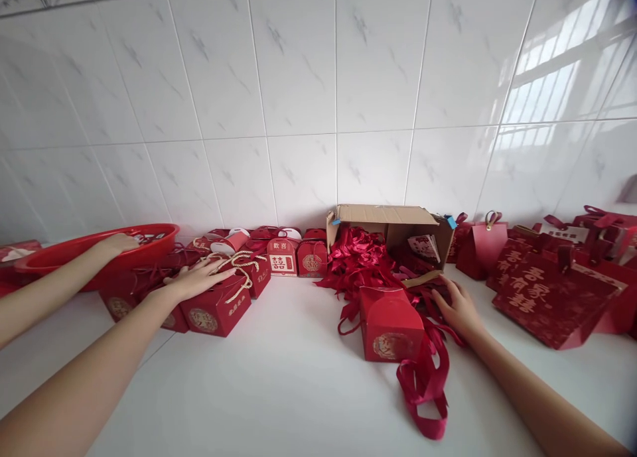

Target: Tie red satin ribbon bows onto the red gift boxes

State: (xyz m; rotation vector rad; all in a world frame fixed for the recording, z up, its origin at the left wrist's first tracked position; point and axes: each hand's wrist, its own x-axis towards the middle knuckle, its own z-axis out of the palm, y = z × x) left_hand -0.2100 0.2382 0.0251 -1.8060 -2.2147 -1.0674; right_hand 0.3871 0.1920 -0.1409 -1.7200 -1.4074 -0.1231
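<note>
My left hand [202, 278] lies with its fingers stretched over the top of a red gift box [219, 309] with a gold round print. Twisted cream-gold cord [243, 271] loops over that box beside my fingertips. On the right, my right hand [460, 306] is at the edge of a heap of dark red ribbons [361, 258], its thumb and fingers apart, close to the cardboard flap [421, 280]. The ribbons spill out of an open cardboard box [385, 214]. In front of them stands another red gift box [393, 327], with a ribbon loop [430, 397] trailing beside it.
Another person's hand [119, 243] reaches into a red plastic basin [54, 255] at the left. Small red boxes [283, 258] line the white tiled wall [298, 172]. Red gift bags with ribbon handles [552, 291] crowd the right side of the white tabletop [279, 391].
</note>
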